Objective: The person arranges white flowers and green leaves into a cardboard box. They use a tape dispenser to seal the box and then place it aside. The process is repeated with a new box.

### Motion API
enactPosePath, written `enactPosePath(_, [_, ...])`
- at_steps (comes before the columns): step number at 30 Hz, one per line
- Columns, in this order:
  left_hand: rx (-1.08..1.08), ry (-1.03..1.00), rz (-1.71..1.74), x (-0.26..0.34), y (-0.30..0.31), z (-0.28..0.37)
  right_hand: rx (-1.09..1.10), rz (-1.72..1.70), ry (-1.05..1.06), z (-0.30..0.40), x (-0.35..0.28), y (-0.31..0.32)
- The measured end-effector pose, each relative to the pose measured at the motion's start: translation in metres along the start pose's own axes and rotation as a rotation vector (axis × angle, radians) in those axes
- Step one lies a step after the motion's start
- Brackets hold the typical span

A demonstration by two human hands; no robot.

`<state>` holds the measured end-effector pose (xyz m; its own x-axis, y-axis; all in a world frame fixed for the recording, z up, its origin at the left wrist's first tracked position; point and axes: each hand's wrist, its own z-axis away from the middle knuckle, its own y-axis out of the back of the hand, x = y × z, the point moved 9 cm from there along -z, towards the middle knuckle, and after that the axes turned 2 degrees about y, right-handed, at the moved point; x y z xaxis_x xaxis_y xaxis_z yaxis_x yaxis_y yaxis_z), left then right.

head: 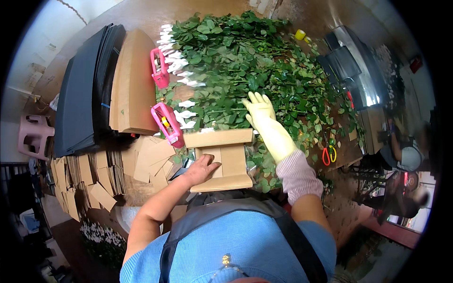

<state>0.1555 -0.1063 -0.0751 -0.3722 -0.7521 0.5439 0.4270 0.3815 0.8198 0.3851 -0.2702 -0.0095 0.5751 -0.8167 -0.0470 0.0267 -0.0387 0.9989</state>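
Note:
My bare left hand (203, 169) rests on a small cardboard piece (217, 161) inside a cardboard trough (235, 159) close to my body. Its thumb points away from the fingers. The trough's far and near sides (219, 138) stand up as folded flaps. My right hand (262, 108), in a pale yellow rubber glove with a striped cuff, lies over leafy rose stems (226, 106) beyond the trough. Its fingers are spread and grip nothing that I can see. White sleeves (187, 83) cover the flower heads at the left ends of the stems.
Two pink tape dispensers (167, 123) stand left of the stems. Farther left are stacked dark sheets (83, 81), brown cardboard sheets (132, 81) and loose cardboard pieces (152, 159). Scissors (329, 155) with red and yellow handles lie at the right. People (407, 155) are in the right background.

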Motion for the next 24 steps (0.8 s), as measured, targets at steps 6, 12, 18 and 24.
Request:
enactPosePath(6, [0.016, 0.074, 0.091, -0.011, -0.005, 0.010, 0.295, -0.237, -0.005, -0.004, 0.008, 0.113])
enactPosePath(12, [0.041, 0.045, 0.101, -0.014, -0.006, 0.011, 0.396, -0.770, 0.341, 0.098, 0.012, 0.194])
enactPosePath(18, [0.119, 0.258, 0.505, -0.018, 0.015, 0.011, -0.328, -0.568, -0.210, 0.198, 0.057, -0.011])
enactPosePath(24, [0.029, 0.111, 0.245, -0.017, -0.005, 0.008, -0.290, -0.321, -0.179, 0.196, 0.067, -0.064])
